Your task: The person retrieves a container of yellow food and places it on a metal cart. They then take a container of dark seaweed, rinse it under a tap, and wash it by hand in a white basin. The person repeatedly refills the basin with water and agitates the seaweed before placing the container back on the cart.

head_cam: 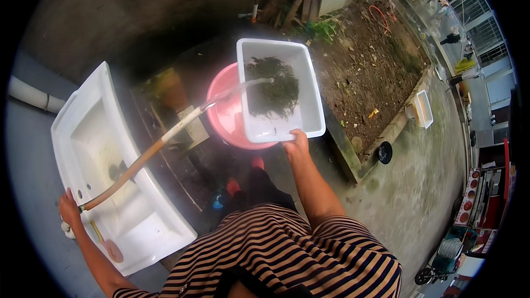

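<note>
My right hand [297, 145] grips the near rim of a white rectangular plastic tub [312, 103]. Dark green stringy plants [275, 87] lie in water inside it. Beneath the tub, partly covered, is a round pink plastic basin [221, 120]. A brownish hose [145, 156] with a pale end section runs across a white ceramic sink [161, 211], and water [240, 87] streams from it into the tub. At the sink's far-left edge, my left hand [69, 207] is closed around the tap where the hose begins; the hand hides most of the tap.
A yellow-handled brush [111, 248] lies on the sink. A soil bed [356, 87] with a low concrete edging [381, 138] borders the right side. On the concrete ground are a black bowl [385, 152] and a white container [424, 109]. A wheeled cart [443, 256] stands lower right.
</note>
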Action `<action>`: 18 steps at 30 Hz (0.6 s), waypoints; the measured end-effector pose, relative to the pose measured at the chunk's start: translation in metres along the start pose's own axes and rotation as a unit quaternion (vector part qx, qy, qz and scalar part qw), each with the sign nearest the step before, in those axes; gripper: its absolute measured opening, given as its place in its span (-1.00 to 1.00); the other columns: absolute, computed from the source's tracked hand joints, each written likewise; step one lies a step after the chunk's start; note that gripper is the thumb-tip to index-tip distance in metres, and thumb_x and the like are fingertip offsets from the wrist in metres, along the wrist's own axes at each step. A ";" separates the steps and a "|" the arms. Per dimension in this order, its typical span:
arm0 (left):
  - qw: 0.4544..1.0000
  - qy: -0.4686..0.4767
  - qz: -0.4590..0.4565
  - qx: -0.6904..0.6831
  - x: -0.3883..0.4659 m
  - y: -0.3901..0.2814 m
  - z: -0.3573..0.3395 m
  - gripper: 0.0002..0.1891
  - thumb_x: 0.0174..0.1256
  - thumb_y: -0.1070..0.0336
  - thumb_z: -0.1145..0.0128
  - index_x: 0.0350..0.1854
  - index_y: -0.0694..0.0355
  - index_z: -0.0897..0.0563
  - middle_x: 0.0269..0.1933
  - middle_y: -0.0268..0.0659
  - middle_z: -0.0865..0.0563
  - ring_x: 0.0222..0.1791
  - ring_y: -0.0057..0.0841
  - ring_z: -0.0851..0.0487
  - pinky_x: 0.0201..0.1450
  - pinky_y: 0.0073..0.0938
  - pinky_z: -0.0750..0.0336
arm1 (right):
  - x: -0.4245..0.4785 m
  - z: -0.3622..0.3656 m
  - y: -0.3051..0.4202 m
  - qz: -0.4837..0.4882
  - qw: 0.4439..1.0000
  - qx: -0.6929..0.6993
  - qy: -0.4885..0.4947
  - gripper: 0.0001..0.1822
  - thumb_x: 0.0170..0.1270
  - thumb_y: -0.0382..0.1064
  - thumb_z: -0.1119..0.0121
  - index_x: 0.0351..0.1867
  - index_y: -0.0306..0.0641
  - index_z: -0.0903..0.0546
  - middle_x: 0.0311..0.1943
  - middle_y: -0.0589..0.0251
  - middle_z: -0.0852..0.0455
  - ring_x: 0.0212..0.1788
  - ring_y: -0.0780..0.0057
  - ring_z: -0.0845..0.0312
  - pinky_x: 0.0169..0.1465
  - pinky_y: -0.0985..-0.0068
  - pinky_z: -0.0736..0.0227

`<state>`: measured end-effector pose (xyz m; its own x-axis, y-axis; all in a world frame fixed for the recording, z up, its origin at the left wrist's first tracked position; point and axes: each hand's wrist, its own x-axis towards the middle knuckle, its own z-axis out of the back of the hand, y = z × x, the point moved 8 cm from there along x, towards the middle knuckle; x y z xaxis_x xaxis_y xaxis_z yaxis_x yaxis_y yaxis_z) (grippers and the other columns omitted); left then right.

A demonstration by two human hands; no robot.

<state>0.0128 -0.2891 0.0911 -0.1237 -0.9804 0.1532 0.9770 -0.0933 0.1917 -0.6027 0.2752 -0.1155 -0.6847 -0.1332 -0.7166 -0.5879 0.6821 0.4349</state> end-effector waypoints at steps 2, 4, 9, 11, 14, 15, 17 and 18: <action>1.000 0.001 -0.008 0.011 0.000 0.003 -0.003 -0.46 0.36 -0.16 0.12 -0.29 0.29 -0.65 -0.25 0.05 -0.67 -0.21 0.06 -0.60 -0.17 -0.03 -0.44 | 0.004 0.007 0.003 0.003 1.000 0.005 -0.005 -0.45 -0.05 -0.56 0.12 0.10 -0.56 -0.24 0.04 -0.20 -0.36 0.10 -0.19 -0.36 0.14 -0.19 -0.33; 1.000 0.008 0.005 0.018 -0.003 0.006 -0.002 -0.47 0.37 -0.16 0.13 -0.28 0.27 -0.66 -0.24 0.03 -0.67 -0.21 0.05 -0.60 -0.17 -0.04 -0.45 | 0.002 0.015 0.004 0.007 1.000 0.006 -0.012 -0.47 -0.05 -0.56 0.12 0.08 -0.57 -0.25 0.03 -0.20 -0.37 0.11 -0.19 -0.36 0.13 -0.19 -0.34; 0.999 0.025 0.029 0.021 -0.007 0.000 0.007 -0.46 0.37 -0.17 0.16 -0.26 0.26 -0.66 -0.21 0.03 -0.67 -0.18 0.04 -0.60 -0.15 -0.04 -0.45 | -0.001 0.022 0.010 0.017 0.999 -0.016 -0.026 -0.49 -0.04 -0.56 0.12 0.06 -0.60 -0.27 0.01 -0.20 -0.40 0.07 -0.19 -0.40 0.08 -0.16 -0.40; 0.999 0.030 0.041 0.020 -0.008 -0.009 0.013 -0.44 0.37 -0.18 0.16 -0.26 0.27 -0.66 -0.21 0.04 -0.67 -0.17 0.04 -0.60 -0.15 -0.04 -0.45 | 0.001 0.024 0.012 0.023 0.999 -0.016 -0.035 -0.49 -0.04 -0.56 0.13 0.06 -0.60 -0.27 0.01 -0.21 -0.41 0.06 -0.19 -0.41 0.07 -0.15 -0.41; 0.999 0.026 0.036 0.027 -0.005 0.001 0.010 -0.42 0.37 -0.20 0.17 -0.24 0.29 -0.65 -0.20 0.05 -0.67 -0.16 0.04 -0.60 -0.14 -0.03 -0.45 | 0.003 0.019 0.012 0.022 0.999 -0.015 -0.026 -0.49 -0.05 -0.56 0.13 0.06 -0.62 -0.27 0.02 -0.23 -0.40 0.06 -0.19 -0.41 0.08 -0.13 -0.42; 0.998 0.028 0.041 0.024 -0.006 -0.001 0.010 -0.42 0.37 -0.21 0.17 -0.24 0.30 -0.65 -0.20 0.05 -0.67 -0.16 0.05 -0.60 -0.13 -0.03 -0.45 | 0.004 0.017 0.013 0.021 1.000 -0.013 -0.018 -0.49 -0.05 -0.57 0.13 0.06 -0.62 -0.27 0.02 -0.24 -0.40 0.06 -0.19 -0.42 0.09 -0.12 -0.42; 0.998 0.033 0.053 0.019 -0.008 -0.002 0.009 -0.40 0.36 -0.22 0.17 -0.23 0.31 -0.64 -0.19 0.06 -0.67 -0.15 0.06 -0.60 -0.13 -0.03 -0.45 | 0.007 0.018 0.016 0.023 1.000 -0.011 -0.018 -0.49 -0.06 -0.57 0.13 0.05 -0.64 -0.27 0.02 -0.25 -0.40 0.06 -0.19 -0.42 0.10 -0.11 -0.41; 0.998 0.034 0.055 0.019 -0.005 -0.001 0.010 -0.40 0.36 -0.22 0.17 -0.23 0.31 -0.64 -0.18 0.06 -0.67 -0.15 0.06 -0.60 -0.13 -0.03 -0.45 | 0.009 0.015 0.017 0.024 0.999 -0.009 -0.023 -0.49 -0.06 -0.57 0.13 0.04 -0.65 -0.27 0.01 -0.25 -0.41 0.06 -0.19 -0.42 0.10 -0.11 -0.41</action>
<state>0.0107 -0.2823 0.0997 -0.0034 -0.9940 0.1089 0.9764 0.0202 0.2151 -0.6124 0.2962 -0.1231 -0.6911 -0.0670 -0.7196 -0.5632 0.6739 0.4782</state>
